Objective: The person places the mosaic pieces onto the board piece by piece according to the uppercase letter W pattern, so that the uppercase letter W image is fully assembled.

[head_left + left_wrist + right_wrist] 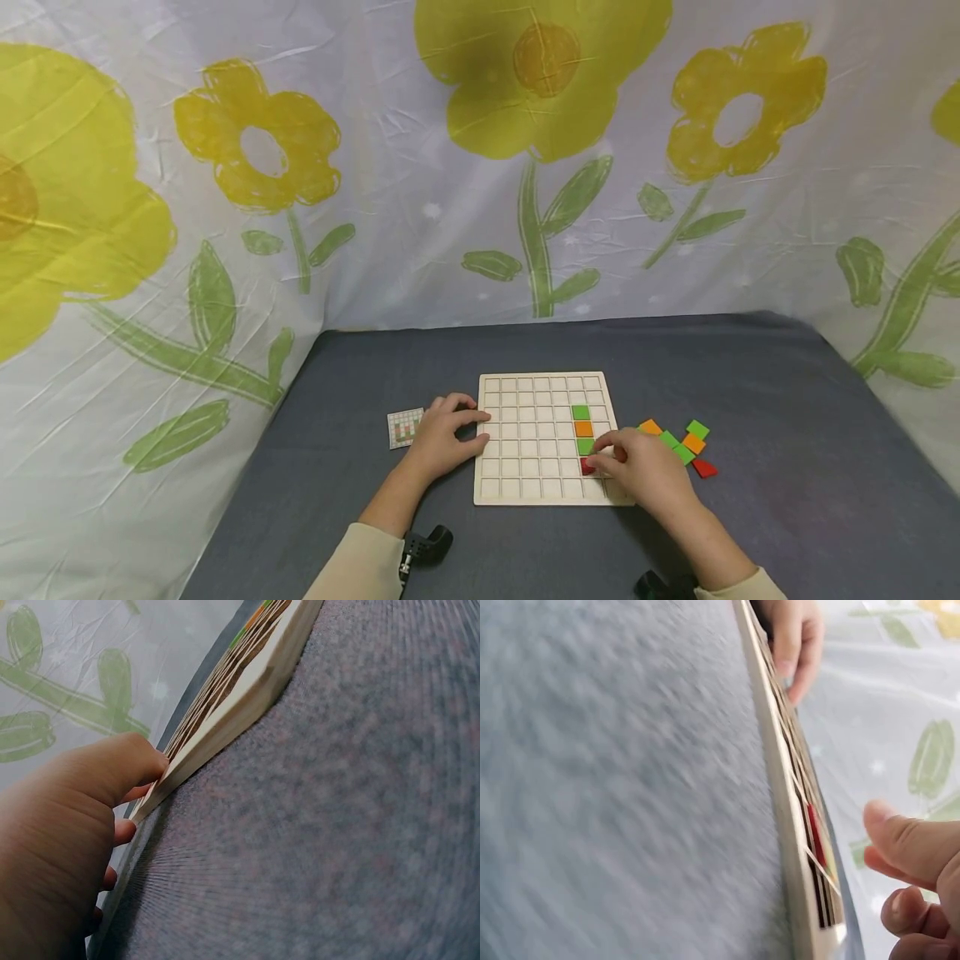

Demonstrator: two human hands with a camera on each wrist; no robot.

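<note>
A pale wooden grid board (525,439) lies on the dark cloth. In one column are a green tile (581,412), an orange tile (583,428), another green tile (585,447) and, nearest me, a red tile (587,467). My left hand (442,437) touches the board's left edge with thumb and forefinger spread; in the left wrist view a fingertip rests on the rim. Over the board's right side, my right hand (648,467) has its fingertips right at the red tile. The right wrist view shows that hand's fingers (911,844) apart from the red tile (816,834).
Loose green, orange and red tiles (684,453) lie right of the board, partly behind the right hand. A small printed pattern card (403,427) is left of the board, partly covered by the left hand. A flower-printed curtain (420,250) stands behind the table.
</note>
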